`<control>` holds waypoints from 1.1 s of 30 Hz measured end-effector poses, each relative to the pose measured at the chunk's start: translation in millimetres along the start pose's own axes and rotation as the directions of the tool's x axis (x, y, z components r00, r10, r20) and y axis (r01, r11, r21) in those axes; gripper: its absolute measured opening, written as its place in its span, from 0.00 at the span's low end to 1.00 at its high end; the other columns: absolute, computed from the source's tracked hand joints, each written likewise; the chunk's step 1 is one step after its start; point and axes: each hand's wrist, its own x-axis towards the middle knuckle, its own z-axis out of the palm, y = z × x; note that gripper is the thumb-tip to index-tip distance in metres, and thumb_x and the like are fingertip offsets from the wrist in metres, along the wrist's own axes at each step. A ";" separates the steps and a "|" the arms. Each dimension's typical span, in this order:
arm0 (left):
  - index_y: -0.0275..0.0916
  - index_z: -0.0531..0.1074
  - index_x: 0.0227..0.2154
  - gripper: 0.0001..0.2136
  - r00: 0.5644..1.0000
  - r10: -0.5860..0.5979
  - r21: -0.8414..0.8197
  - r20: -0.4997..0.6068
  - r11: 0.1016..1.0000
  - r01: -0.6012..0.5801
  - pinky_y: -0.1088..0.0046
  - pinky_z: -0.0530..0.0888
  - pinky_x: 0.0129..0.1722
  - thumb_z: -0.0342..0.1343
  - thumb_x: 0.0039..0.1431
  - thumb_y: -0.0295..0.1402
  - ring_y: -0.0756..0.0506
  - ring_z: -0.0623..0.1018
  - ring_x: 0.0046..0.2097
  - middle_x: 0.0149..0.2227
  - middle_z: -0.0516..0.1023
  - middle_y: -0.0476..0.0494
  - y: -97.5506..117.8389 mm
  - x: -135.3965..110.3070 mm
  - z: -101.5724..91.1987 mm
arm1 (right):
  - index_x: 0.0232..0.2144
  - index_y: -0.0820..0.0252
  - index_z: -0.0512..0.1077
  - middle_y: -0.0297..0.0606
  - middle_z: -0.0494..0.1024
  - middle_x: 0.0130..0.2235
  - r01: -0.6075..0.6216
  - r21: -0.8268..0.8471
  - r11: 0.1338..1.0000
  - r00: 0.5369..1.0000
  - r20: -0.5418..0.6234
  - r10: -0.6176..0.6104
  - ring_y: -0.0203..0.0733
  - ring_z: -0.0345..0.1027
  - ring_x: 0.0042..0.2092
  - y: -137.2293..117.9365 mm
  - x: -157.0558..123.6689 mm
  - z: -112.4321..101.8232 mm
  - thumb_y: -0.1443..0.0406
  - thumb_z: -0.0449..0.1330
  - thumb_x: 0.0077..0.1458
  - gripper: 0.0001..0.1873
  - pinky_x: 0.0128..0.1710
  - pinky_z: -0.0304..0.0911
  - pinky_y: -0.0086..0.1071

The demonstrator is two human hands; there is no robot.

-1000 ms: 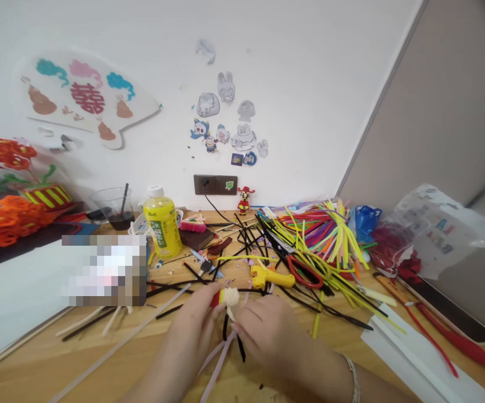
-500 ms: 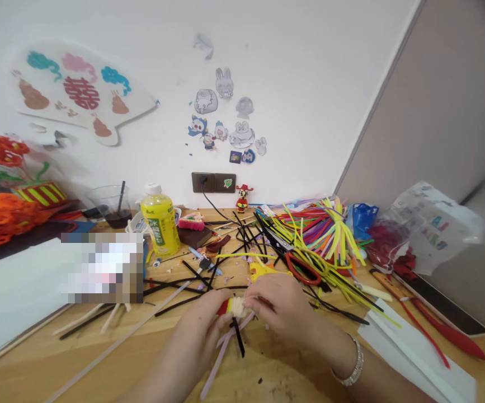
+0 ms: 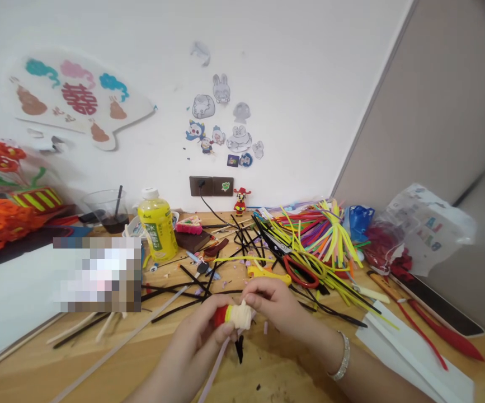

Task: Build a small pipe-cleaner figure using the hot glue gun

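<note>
Left hand holds a red-and-cream pipe cleaner bundle in a tight grip (right hand pinching its cream end)

Scissors on pipe cleaners — bottle to L

Hands: your left hand and your right hand are both bare.
Forearm: your right forearm is bare too.
Wrist: your right wrist wears a bracelet, a silver, sparkling band of small beads or stones.
</note>
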 end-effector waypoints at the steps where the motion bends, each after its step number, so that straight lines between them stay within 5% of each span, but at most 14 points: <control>1: 0.43 0.68 0.34 0.07 1.000 -0.016 -0.036 -0.015 0.999 0.015 0.77 0.71 0.28 0.51 0.54 0.37 0.48 0.73 0.29 0.27 0.73 0.51 0.0 0.1 0.7 | 0.25 0.62 0.71 0.33 0.70 0.25 0.007 0.000 1.000 1.000 -0.002 -0.007 0.35 0.63 0.28 0.2 -0.9 1.4 0.52 0.56 0.51 0.18 0.30 0.60 0.28; 8: 0.42 0.67 0.35 0.08 0.983 -0.030 -0.019 -0.182 0.999 0.027 0.75 0.72 0.32 0.52 0.52 0.38 0.46 0.75 0.32 0.30 0.75 0.49 -5.1 1.4 -0.5 | 0.27 0.62 0.71 0.34 0.72 0.27 0.078 -0.233 0.969 0.997 -0.009 -0.082 0.36 0.64 0.29 6.7 -9.3 19.3 0.61 0.51 0.58 0.14 0.31 0.59 0.26; 14: 0.41 0.67 0.35 0.08 0.965 0.019 0.147 -0.263 0.989 0.021 0.72 0.72 0.36 0.50 0.53 0.36 0.45 0.75 0.35 0.31 0.76 0.47 -4.2 3.6 -5.0 | 0.32 0.61 0.70 0.38 0.75 0.31 0.202 -0.510 0.836 0.979 0.100 -0.176 0.39 0.67 0.33 3.2 -15.2 26.3 0.67 0.47 0.59 0.12 0.34 0.59 0.28; 19: 0.39 0.67 0.35 0.10 0.961 0.012 0.298 -0.277 0.952 0.075 0.69 0.72 0.35 0.48 0.53 0.37 0.43 0.76 0.34 0.31 0.76 0.44 -7.1 6.9 -8.0 | 0.26 0.60 0.67 0.34 0.73 0.24 0.269 -0.726 0.633 0.963 0.193 -0.188 0.37 0.65 0.27 6.9 -17.8 29.4 0.67 0.49 0.58 0.11 0.26 0.55 0.28; 25: 0.39 0.67 0.37 0.11 0.966 0.053 0.454 -0.254 0.888 0.071 0.65 0.71 0.38 0.45 0.55 0.37 0.41 0.76 0.37 0.35 0.78 0.41 -12.6 9.5 -12.9 | 0.24 0.61 0.66 0.36 0.71 0.23 0.417 -0.808 0.417 0.895 0.284 -0.344 0.38 0.63 0.25 6.5 -19.3 29.4 0.66 0.46 0.60 0.15 0.25 0.53 0.31; 33: 0.38 0.69 0.37 0.12 0.980 0.088 0.528 -0.177 0.849 0.019 0.66 0.73 0.37 0.44 0.56 0.36 0.41 0.77 0.37 0.36 0.79 0.39 -10.8 8.3 -15.3 | 0.22 0.62 0.65 0.35 0.69 0.21 0.489 -0.806 0.334 0.830 0.312 -0.462 0.36 0.59 0.24 -10.1 -18.5 16.9 0.69 0.45 0.59 0.16 0.24 0.48 0.31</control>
